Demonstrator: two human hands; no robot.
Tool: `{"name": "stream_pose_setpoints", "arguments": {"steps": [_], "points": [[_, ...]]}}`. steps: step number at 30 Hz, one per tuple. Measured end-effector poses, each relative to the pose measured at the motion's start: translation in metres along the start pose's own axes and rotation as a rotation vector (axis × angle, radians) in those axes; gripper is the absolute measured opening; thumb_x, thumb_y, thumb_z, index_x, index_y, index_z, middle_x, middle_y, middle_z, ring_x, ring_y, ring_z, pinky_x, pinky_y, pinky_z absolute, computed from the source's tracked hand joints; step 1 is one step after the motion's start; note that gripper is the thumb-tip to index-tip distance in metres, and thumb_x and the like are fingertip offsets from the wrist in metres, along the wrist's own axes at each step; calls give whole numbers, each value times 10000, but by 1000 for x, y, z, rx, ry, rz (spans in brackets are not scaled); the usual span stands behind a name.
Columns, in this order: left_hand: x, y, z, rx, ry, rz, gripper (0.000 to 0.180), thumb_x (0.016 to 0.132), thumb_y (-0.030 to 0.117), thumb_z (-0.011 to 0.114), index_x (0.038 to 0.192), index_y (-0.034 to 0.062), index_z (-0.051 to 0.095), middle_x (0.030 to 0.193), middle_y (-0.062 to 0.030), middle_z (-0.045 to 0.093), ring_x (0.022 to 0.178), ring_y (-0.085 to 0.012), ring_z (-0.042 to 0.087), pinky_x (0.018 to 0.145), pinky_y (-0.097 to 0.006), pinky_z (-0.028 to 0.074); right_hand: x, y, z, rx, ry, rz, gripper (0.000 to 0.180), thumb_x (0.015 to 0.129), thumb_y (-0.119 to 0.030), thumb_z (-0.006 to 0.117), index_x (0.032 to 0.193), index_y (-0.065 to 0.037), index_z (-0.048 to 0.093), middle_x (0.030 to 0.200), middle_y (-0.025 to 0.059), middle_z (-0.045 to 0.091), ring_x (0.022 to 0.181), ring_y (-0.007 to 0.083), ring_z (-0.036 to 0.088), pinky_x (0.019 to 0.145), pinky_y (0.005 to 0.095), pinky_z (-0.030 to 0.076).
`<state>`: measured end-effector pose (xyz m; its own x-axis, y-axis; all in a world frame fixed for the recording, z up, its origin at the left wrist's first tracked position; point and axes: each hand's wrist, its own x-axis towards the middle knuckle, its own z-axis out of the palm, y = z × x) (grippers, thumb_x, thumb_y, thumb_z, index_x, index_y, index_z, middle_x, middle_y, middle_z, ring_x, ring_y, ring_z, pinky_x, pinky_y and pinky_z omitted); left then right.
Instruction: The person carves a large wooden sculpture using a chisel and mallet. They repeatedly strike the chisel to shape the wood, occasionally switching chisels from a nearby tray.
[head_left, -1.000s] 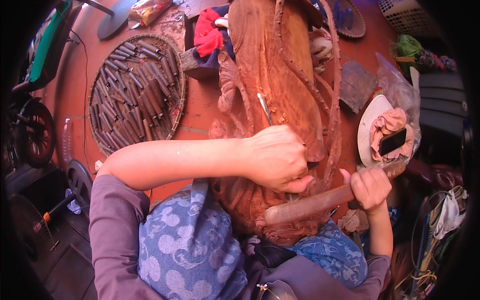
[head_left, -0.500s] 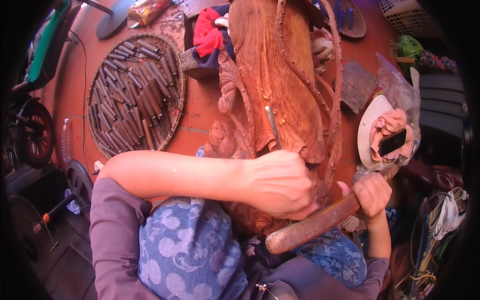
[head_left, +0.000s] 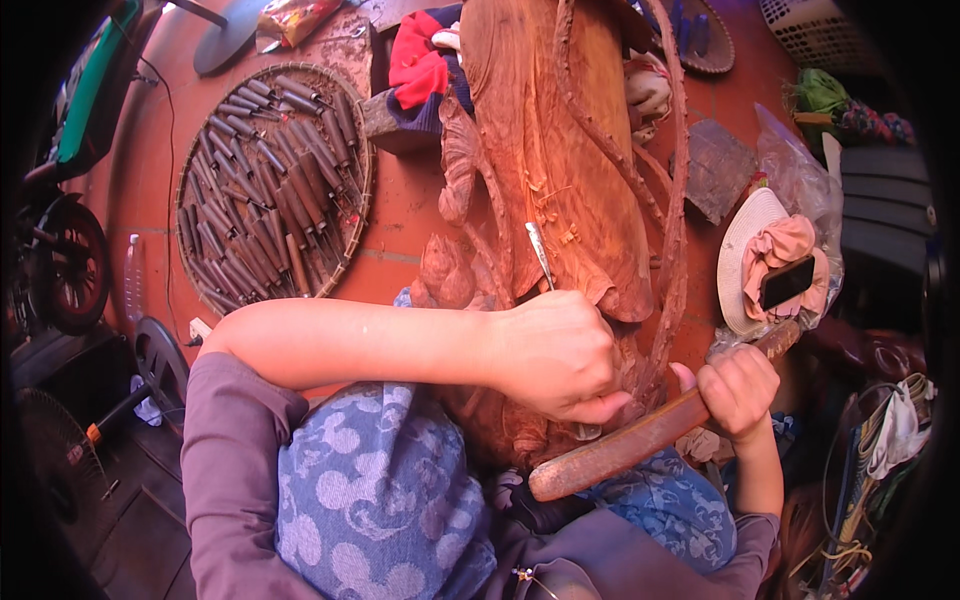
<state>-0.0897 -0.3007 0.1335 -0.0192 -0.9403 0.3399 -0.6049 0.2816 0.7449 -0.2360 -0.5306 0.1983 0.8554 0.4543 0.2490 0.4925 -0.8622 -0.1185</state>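
Closed in a fist, my left hand [head_left: 560, 355] grips a wood gouge [head_left: 541, 256]. Its bright metal blade sticks out past the far side of the fist and rests against the carved wooden piece [head_left: 590, 215]; most of the handle is hidden, and only its end shows below the fist. Curled wood shavings [head_left: 550, 205] lie around the blade. My right hand [head_left: 740, 388] is wrapped round a wooden mallet [head_left: 620, 445], thumb up. The mallet's thick end points left, below the left fist and apart from the gouge handle.
A round woven tray [head_left: 362, 220] full of many dark-handled carving tools lies at left. Thorny carved branches [head_left: 676, 200] rise along the carving's right side. Further right sit a pale hat [head_left: 737, 265], a pink scrunchie and a phone [head_left: 787, 284]. A fan [head_left: 65, 455] stands at lower left.
My left hand and the gouge have shifted slightly up and left, and the blade tilts a little more. The gouge's handle end now shows below the fist. The mallet has barely moved.
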Motion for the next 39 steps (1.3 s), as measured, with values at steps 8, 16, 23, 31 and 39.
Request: {"name": "stream_pose_setpoints", "arguments": {"steps": [8, 16, 23, 31, 39], "points": [[2, -8, -15, -43, 37, 11, 388, 882, 255, 634, 558, 71, 528, 559, -86, 522, 533, -313, 569, 484, -415, 444, -2, 1, 6, -22, 100, -65, 290, 730, -86, 844, 774, -46, 560, 735, 74, 560, 604, 227, 566, 540, 341, 479], [1, -9, -21, -32, 9, 26, 393, 881, 251, 626, 554, 65, 511, 555, -84, 508, 532, -309, 564, 484, -419, 434, -7, 14, 13, -83, 144, -46, 294, 723, -72, 854, 784, -42, 569, 746, 81, 562, 624, 252, 586, 547, 355, 493], [0, -13, -20, -12, 14, 18, 399, 874, 255, 631, 548, 60, 508, 556, -88, 513, 533, -310, 563, 487, -417, 433, -13, 21, 17, -19, 215, -108, 323, 705, -66, 869, 780, -36, 557, 744, 76, 567, 623, 256, 586, 570, 369, 519], [2, -16, -23, 5, 23, 34, 401, 869, 260, 635, 545, 60, 512, 557, -83, 522, 529, -308, 564, 488, -417, 435, -11, 21, 15, 6, 207, -143, 310, 725, -54, 858, 799, -38, 557, 748, 81, 581, 610, 243, 586, 563, 364, 522], [0, -20, -24, 18, 11, 18, 380, 853, 257, 648, 548, 62, 532, 559, -78, 537, 528, -310, 565, 481, -420, 430, -12, 21, 14, -3, 225, -159, 313, 723, -57, 865, 793, -36, 561, 747, 80, 579, 616, 240, 591, 543, 372, 513]]}}
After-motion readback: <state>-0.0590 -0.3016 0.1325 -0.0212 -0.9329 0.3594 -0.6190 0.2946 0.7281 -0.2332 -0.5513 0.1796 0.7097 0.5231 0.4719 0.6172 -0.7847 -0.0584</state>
